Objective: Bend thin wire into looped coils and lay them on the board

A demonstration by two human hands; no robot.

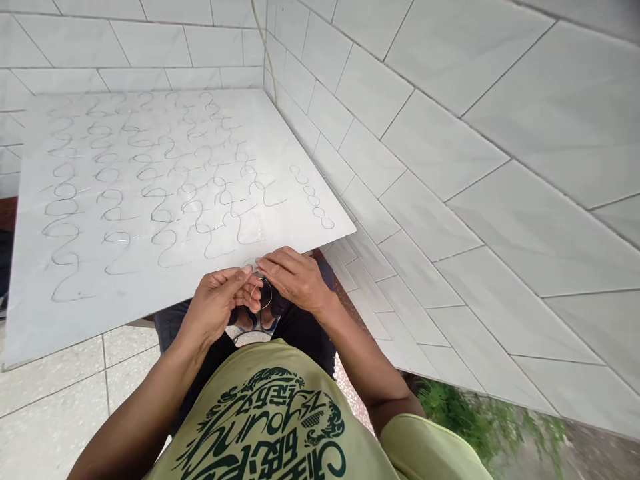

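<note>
The fingertips of the left hand (pixel 217 300) and the right hand (pixel 295 280) meet just past the near edge of the white slab (pixel 30 320), pinching between them a thin wire loop (pixel 264 293) that curves down below the knuckles; both hands' fingers are pressed together on the wire, not spread; the loop hangs over the person's lap, above dark trousers (pixel 300 333); on the slab beyond lie rows of bent wire squiggles (pixel 150 187), with a short chain of small wire rings (pixel 313 197) near its right edge; a tiled wall (pixel 475 167) rises on the right; a green printed shirt (pixel 270 420) fills the foreground.
</note>
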